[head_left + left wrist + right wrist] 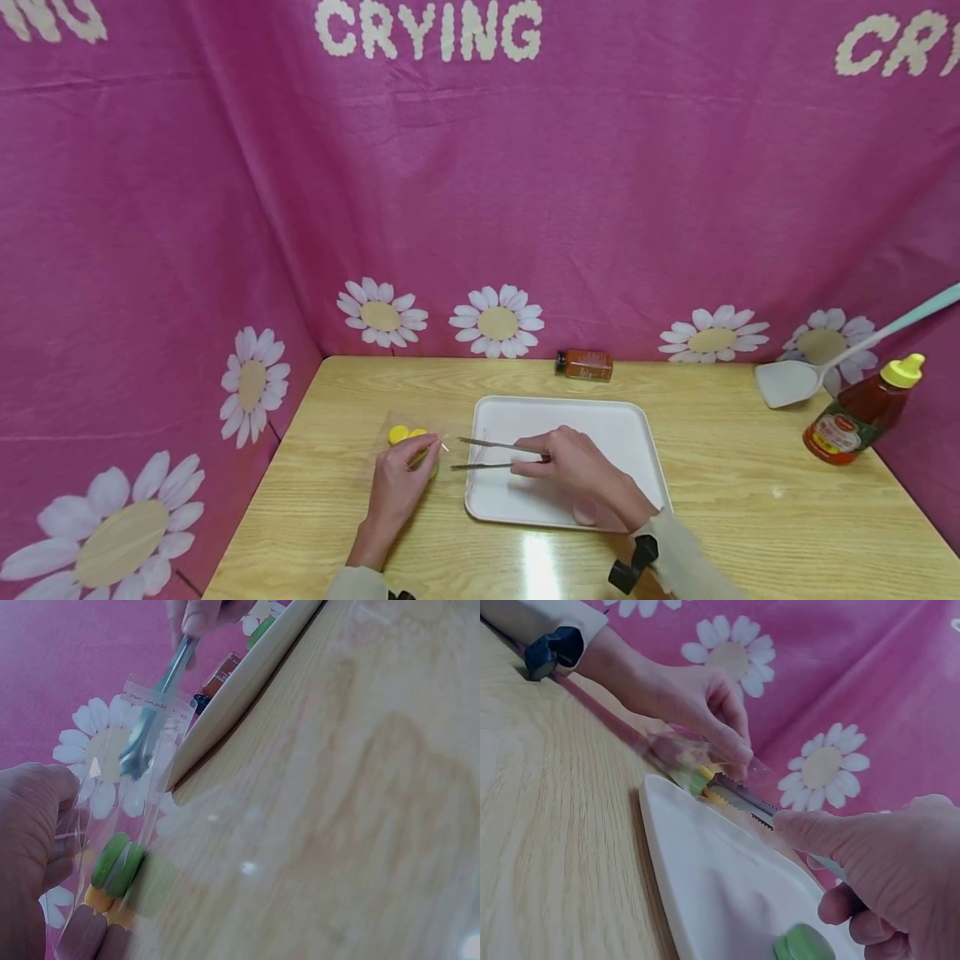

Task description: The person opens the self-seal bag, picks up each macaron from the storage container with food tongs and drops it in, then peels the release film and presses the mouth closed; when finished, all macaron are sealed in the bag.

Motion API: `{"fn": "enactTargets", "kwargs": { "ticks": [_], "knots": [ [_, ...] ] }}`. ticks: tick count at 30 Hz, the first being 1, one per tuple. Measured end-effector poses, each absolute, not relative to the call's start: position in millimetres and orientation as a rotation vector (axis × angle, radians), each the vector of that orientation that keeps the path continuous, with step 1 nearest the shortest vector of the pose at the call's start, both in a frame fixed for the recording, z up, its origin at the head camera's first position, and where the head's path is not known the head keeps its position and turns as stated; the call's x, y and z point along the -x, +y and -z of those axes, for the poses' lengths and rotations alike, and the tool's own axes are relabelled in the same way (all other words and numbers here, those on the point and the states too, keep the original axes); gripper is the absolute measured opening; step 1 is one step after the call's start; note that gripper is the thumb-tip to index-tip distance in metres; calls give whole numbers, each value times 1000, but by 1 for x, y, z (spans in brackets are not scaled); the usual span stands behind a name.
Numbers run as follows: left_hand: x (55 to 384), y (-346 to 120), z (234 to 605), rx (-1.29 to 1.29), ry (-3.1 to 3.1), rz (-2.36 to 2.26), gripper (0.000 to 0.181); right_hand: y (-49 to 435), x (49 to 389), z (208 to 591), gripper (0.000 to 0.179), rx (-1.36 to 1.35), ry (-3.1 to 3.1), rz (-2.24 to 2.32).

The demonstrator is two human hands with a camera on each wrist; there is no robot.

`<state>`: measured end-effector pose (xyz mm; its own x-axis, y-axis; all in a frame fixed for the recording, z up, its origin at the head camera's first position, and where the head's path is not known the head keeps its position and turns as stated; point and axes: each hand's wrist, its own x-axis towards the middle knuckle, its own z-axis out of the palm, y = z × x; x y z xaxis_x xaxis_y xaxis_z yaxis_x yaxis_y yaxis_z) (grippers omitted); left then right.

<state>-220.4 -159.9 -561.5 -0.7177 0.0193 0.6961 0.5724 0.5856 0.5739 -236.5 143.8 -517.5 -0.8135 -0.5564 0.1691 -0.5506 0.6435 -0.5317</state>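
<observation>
My left hand [401,483] pinches the edge of a clear plastic bag [150,701] between thumb and forefinger at the table's left side. Yellow macarons [398,434], a green macaron [118,865] and purplish ones [81,936] lie inside the bag. With my right hand [577,462] over the white tray [517,502], I grip metal tongs [491,467]. The arms of the tongs are spread, and their toothed tips point left at the bag; in the left wrist view they overlap its mouth. Another green macaron [804,943] sits on the tray.
Behind the tray a small dark-capped bottle [588,365] of reddish contents lies on its side. At the right stand a sauce bottle [862,417] with a yellow cap and a pale spatula [791,382] leaning on the cloth. Pink flowered cloth [600,208] encloses the table.
</observation>
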Motion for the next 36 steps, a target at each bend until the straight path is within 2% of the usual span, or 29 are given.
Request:
{"fn": "enactTargets", "kwargs": {
  "ticks": [10, 24, 36],
  "knots": [
    [216, -157, 556, 432, -2250, 1174, 13, 192, 206, 515, 48, 685, 2888, 1023],
    [217, -157, 559, 462, -2201, 1191, 14, 246, 155, 528, 40, 429, 3037, 1101],
    [219, -159, 561, 472, -2198, 1180, 14, 257, 120, 542, 42, 231, 2976, 1130]
  ]
}}
